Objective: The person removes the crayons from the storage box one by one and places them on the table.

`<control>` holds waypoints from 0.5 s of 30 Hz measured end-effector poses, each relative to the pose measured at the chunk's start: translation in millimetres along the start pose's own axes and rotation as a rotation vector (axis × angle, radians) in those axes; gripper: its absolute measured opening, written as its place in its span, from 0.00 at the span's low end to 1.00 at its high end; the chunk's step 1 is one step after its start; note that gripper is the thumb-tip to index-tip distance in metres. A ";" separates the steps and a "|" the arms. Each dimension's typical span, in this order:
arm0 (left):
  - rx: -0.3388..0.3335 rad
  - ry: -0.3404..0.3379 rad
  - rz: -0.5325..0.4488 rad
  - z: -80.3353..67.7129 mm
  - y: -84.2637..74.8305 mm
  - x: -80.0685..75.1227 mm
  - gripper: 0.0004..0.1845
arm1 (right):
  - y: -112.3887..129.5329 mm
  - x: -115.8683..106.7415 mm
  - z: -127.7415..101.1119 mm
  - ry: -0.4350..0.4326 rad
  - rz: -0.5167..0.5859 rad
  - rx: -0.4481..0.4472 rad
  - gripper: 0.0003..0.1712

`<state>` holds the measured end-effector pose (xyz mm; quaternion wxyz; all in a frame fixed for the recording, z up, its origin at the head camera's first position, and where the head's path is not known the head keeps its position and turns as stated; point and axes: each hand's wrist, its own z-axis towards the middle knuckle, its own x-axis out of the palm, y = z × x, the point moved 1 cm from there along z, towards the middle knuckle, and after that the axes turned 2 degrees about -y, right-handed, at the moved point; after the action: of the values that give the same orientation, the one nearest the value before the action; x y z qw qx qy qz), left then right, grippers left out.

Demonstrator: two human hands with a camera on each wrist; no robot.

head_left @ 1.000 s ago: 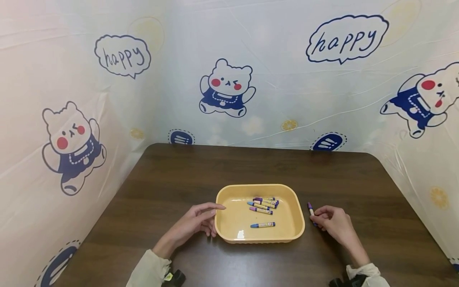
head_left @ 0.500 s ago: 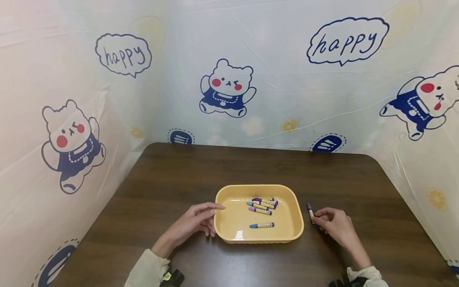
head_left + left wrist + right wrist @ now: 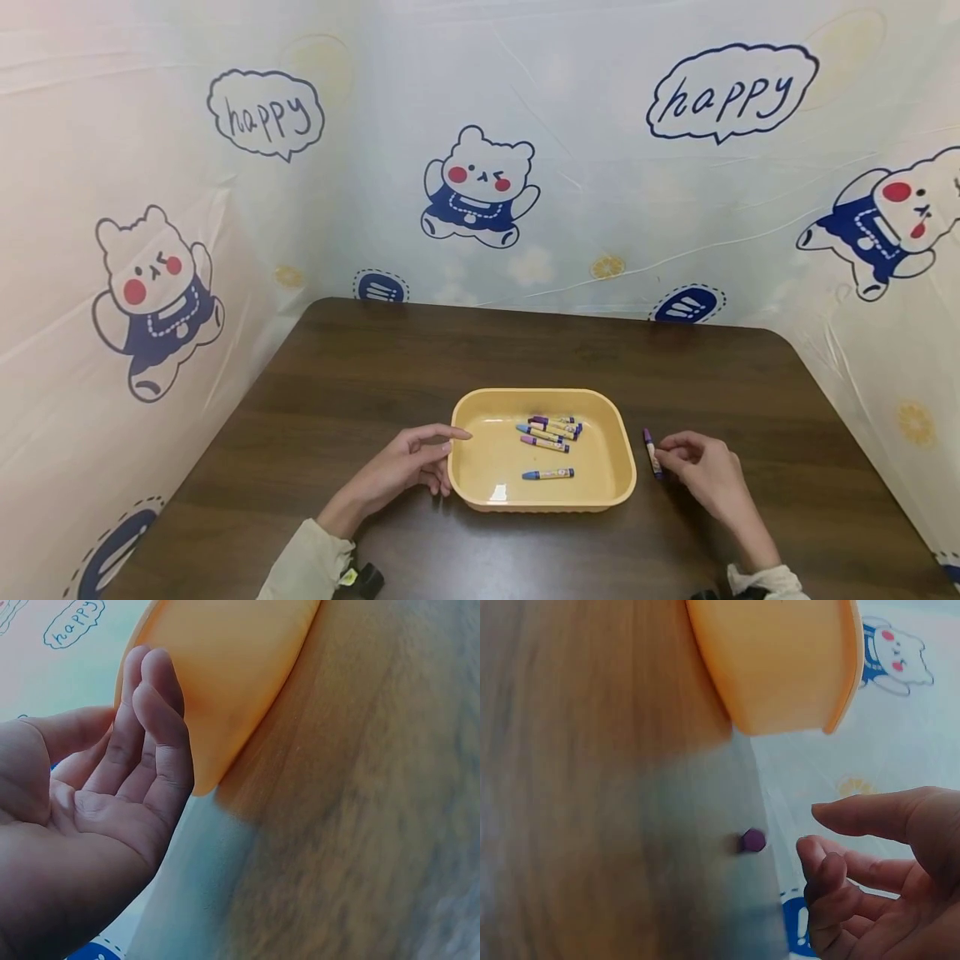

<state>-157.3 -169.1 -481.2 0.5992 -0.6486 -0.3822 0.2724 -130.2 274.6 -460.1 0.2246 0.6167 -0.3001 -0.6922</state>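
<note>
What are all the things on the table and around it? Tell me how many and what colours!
Tray: one, yellow-orange, middle of the table near the person.
Crayons in the tray: about five, purple and blue tips, a cluster at the back plus one blue crayon lying alone nearer the front.
Purple crayon: one, on the table right of the tray.
Table: one, dark brown wood.
Backdrop sheet: white, printed with bears and "happy" bubbles, around three sides.
Left hand: fingers at the tray's left rim.
Right hand: beside the purple crayon; contact unclear.

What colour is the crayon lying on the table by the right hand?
Purple crayon, clearest in the head view, just beside the right hand.
</note>
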 end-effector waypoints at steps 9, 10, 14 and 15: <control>0.000 0.008 -0.004 -0.1 -2.7 -0.1 0.22 | 36.6 -3.2 -9.2 -0.141 -0.012 -0.166 0.05; 0.004 0.010 -0.004 -0.1 -3.0 -0.2 0.22 | 41.2 -3.4 -10.2 -0.149 -0.012 -0.192 0.05; 0.014 0.023 -0.012 0.0 -4.1 -0.6 0.25 | 59.8 -2.7 -13.7 -0.165 -0.023 -0.287 0.07; 0.012 0.023 -0.013 0.0 -4.3 -0.5 0.25 | 64.0 -1.9 -14.2 -0.162 -0.026 -0.304 0.08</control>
<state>-158.4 -169.5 -477.1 0.6091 -0.6457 -0.3778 0.2633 -119.6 227.9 -415.3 0.2813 0.5217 -0.2011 -0.7799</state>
